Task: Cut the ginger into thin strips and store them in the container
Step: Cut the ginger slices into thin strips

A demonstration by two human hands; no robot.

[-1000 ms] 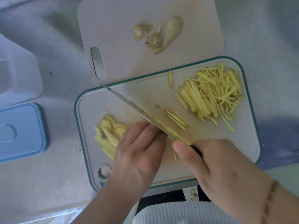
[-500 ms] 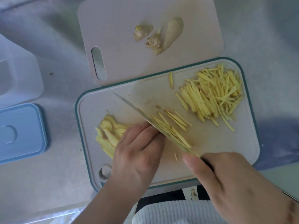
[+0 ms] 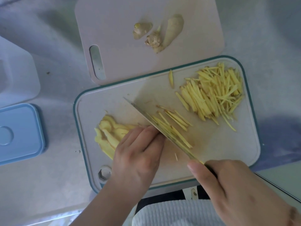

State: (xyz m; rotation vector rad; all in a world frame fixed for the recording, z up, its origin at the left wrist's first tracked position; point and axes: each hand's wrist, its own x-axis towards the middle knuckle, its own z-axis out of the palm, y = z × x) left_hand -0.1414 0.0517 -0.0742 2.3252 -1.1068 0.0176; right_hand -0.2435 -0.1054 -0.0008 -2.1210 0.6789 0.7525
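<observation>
This is a kitchen, most likely in a home. Two plastic cutting boards, a pink board [image 3: 123, 22] and a teal-rimmed board [image 3: 249, 88], lie on a grey bench [image 3: 53, 176]. Cut ginger [image 3: 215, 92], a knife [image 3: 146, 115] and a blue food-box lid [image 3: 21, 132] point to cooking.

Left grip [image 3: 138, 154] seemingly curled, right grip [image 3: 228, 188] clenched.
</observation>
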